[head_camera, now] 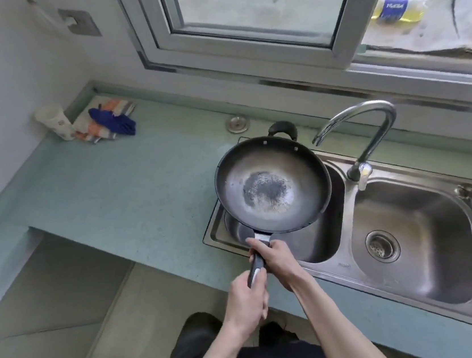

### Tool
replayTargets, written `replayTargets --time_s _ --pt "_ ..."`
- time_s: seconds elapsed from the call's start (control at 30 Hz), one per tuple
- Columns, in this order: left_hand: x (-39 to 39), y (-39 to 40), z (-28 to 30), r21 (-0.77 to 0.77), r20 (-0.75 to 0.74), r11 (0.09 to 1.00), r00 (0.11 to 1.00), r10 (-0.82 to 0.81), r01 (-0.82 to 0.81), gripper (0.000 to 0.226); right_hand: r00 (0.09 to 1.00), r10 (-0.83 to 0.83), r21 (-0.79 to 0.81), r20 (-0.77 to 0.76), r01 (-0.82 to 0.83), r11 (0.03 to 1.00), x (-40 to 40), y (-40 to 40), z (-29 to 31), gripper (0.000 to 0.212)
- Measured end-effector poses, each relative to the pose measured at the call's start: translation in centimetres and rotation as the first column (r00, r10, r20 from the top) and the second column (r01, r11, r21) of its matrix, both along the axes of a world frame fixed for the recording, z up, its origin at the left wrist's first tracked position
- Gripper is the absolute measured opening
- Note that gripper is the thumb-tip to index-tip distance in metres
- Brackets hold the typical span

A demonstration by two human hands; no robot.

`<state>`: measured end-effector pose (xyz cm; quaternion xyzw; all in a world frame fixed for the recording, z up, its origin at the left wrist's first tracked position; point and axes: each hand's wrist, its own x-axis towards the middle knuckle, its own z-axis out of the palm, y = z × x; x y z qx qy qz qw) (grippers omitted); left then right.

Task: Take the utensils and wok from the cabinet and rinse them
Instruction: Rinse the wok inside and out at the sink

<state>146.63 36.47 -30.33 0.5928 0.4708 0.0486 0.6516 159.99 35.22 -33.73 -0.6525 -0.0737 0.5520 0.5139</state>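
Teal countertop [130, 197] along the window wall, double steel sink [415, 246] set in at right. Gooseneck faucet [363, 133] between basins, spout toward the left basin, no water visible. Wok [272, 184] out of the cabinet, held level over the left basin, dry-looking, dark scorched patch at centre, helper loop at far rim. Long handle [257, 265] gripped two-handed: right hand [271, 259] wrapped near the pan end, left hand [248, 299] wrapped round the tail end. Neither hand free.

Progress, as a judgement: fetch step done for the wok, rinse not started. No utensils visible anywhere, so those likely pending. Next: lower wok into basin, free one hand for the tap.

Small stuff: striped cloth with blue glove [111, 121] in far left corner, paper cup [55, 122] beside it, sink strainer [382, 245] in right basin.
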Motion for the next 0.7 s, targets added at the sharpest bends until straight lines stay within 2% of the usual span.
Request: replayTargets --time_s 0.17,0.23,0.3,0.37,0.47,0.57,0.7 --pt "1.4 0.6 -0.1 -0.053 0.031 0.991 0.992 -0.122 0.123 0.029 0.998 0.032 0.001 0.045 -0.032 0.999 1.9 -0.1 -0.6 0.041" --pt "2.1 2.0 0.1 -0.205 0.095 0.965 0.985 -0.147 0.164 0.023 0.996 0.037 -0.009 0.085 -0.036 0.999 2.7 0.1 -0.7 0.039" --pt "2.5 3.6 0.0 -0.415 0.166 0.894 0.98 -0.109 0.169 0.025 0.996 0.025 0.004 0.081 -0.026 1.0 2.9 0.1 -0.9 0.038" --pt "3.2 5.0 0.3 -0.498 0.163 0.845 0.978 -0.126 0.192 0.024 0.998 0.015 0.017 0.066 -0.016 1.0 3.0 0.5 -0.7 0.039" --pt "4.9 5.6 1.1 -0.425 0.073 0.893 0.989 -0.128 0.147 0.003 0.999 -0.039 0.032 0.02 0.039 0.999 3.5 1.4 -0.4 0.037" --pt "7.1 4.4 1.1 -0.278 -0.033 0.96 0.999 0.003 -0.013 0.022 0.995 -0.087 0.007 -0.041 0.087 0.996 4.6 1.5 -0.1 0.037" --pt "8.9 2.5 -0.3 -0.182 -0.06 0.982 0.997 0.049 -0.06 0.04 0.993 -0.107 -0.038 -0.04 0.105 0.994 5.5 0.7 -0.8 0.04"
